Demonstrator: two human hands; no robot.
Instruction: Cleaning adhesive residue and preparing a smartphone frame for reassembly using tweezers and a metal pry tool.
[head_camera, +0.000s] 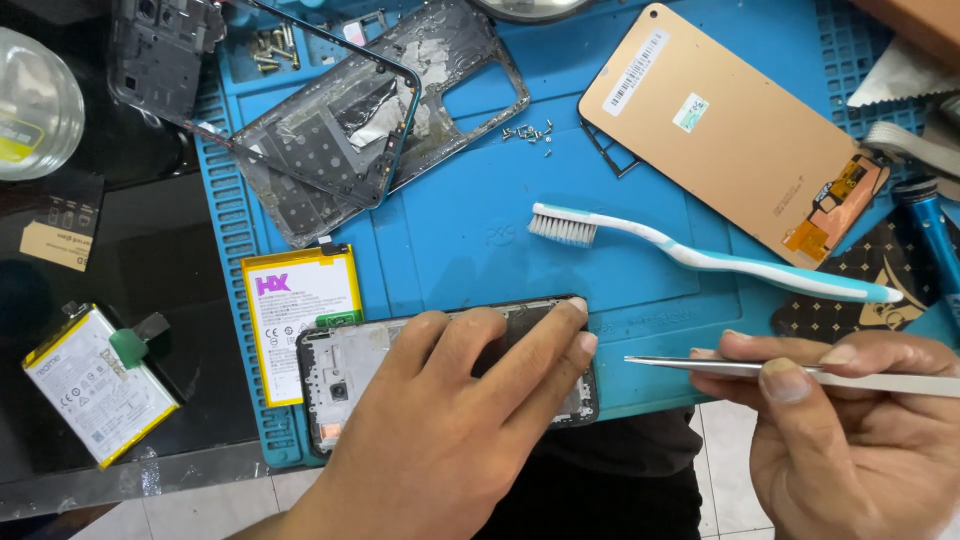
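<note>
My left hand (455, 420) lies flat over an opened phone frame (345, 375) at the near edge of a blue work mat (470, 230), fingers pressing its right end. To the right, my right hand (835, 430) pinches slim metal tweezers (700, 366), whose tip points left toward the phone and stops a little short of my left fingertips. A white and teal toothbrush (700, 258) lies on the mat just beyond both hands.
A copper-coloured display panel (720, 125) lies at the back right. A stripped phone housing (340, 130) and tiny screws (530, 131) sit at the back. Two white-and-yellow batteries (295, 300) (95, 385) lie at the left. A blue tool handle (935, 240) is at the right edge.
</note>
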